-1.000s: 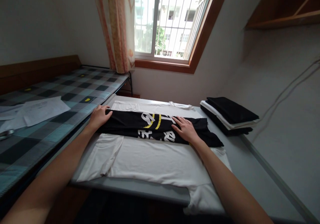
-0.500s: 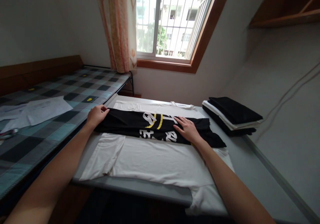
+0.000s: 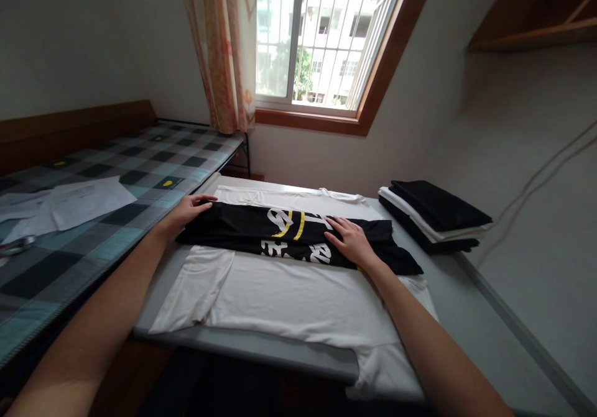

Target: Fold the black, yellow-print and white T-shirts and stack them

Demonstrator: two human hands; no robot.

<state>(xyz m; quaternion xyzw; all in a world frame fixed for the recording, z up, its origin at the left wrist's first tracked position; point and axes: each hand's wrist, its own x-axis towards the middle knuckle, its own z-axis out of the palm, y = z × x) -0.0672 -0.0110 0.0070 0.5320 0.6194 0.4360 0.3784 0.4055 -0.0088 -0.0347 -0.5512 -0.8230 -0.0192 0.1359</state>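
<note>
A black T-shirt (image 3: pixel 237 225) with white lettering and yellow stripes lies folded into a long strip. It rests across a white T-shirt (image 3: pixel 298 293) spread out on the table. My left hand (image 3: pixel 189 212) touches the far left corner of the black strip, its fingers stretched along the edge. Toward the strip's right half, my right hand (image 3: pixel 351 240) lies flat on the lettering with fingers apart. The white T-shirt's near right sleeve hangs over the table's front edge.
A stack of folded black and white clothes (image 3: pixel 436 209) stands on the grey table (image 3: pixel 471 317) at the right, by the wall. To the left is a bed with a checked mattress (image 3: pixel 186 150) and loose papers (image 3: pixel 88 199). A barred window (image 3: pixel 321 44) is behind.
My left hand has loosened its pinch on the black T-shirt's left end, and its fingers now stretch to the right along the far edge. My right hand has stayed in place.
</note>
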